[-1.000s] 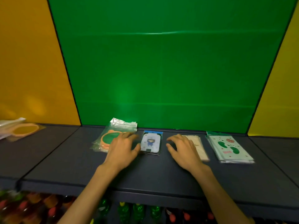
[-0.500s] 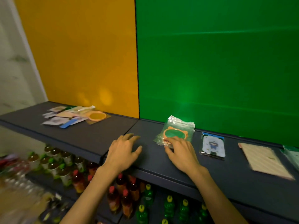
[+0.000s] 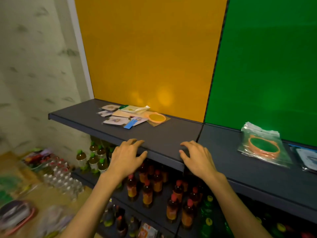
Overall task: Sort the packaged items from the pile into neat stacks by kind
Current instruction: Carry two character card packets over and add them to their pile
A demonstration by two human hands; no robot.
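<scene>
A loose pile of packaged items (image 3: pixel 127 115) lies on the dark shelf (image 3: pixel 164 134) before the yellow panel; an orange ring packet (image 3: pixel 157 118) sits at its right end. On the shelf's right part lies a stack of clear bags with a green disc in an orange rim (image 3: pixel 263 146), and a blue-white packet (image 3: pixel 308 158) shows at the frame's edge. My left hand (image 3: pixel 127 157) and my right hand (image 3: pixel 197 157) hover palm down over the shelf's front edge, fingers loosely spread, holding nothing. Both are well short of the pile.
Below the shelf stand rows of bottles (image 3: pixel 147 184) with red and green caps. A pack of small clear bottles (image 3: pixel 63 179) and blurred bags lie on the floor at the left. A pale wall (image 3: pixel 34 74) closes the left side.
The view has swung left from the sorted stacks toward the pile. My right hand left the green disc bags and both hands moved left along the shelf's front edge.
</scene>
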